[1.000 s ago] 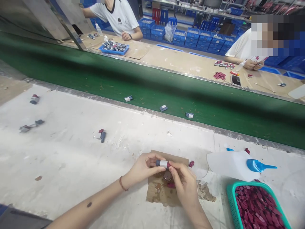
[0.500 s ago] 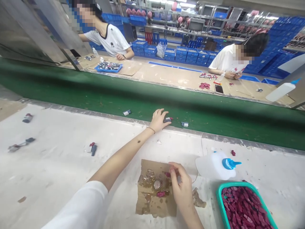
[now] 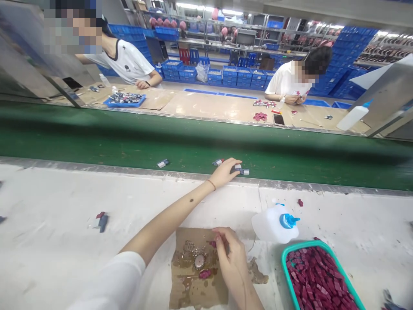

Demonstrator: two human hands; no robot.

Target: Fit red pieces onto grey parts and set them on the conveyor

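My left hand [image 3: 226, 171] reaches across onto the green belt, its thumb and fingers closed around a small grey-and-white piece [image 3: 238, 166]. Another grey-and-white piece [image 3: 245, 172] lies right by the fingertips. Just behind the hand is a grey piece with a red end [image 3: 218, 162]. My right hand [image 3: 234, 258] is pinched over the right side of a brown cardboard sheet [image 3: 180, 297], with a small dark red piece [image 3: 213, 244] at its fingertips. Wet, glossy patches surround a round bezel-like item [image 3: 199, 261] on the cardboard. A dark red piece [image 3: 204, 274] lies below it.
A white bottle with a blue nozzle [image 3: 274, 224] lies right of the cardboard. A green-rimmed basket [image 3: 284, 262] holds many dark red pieces. A grey-and-red assembly [image 3: 102, 221] rests on the white table. Two people sit across the green belt [image 3: 97, 137].
My left hand has shifted right along the belt, past the red-ended piece, and its spread fingers have closed. The right hand stays over the cardboard. The whole view has swung slightly.
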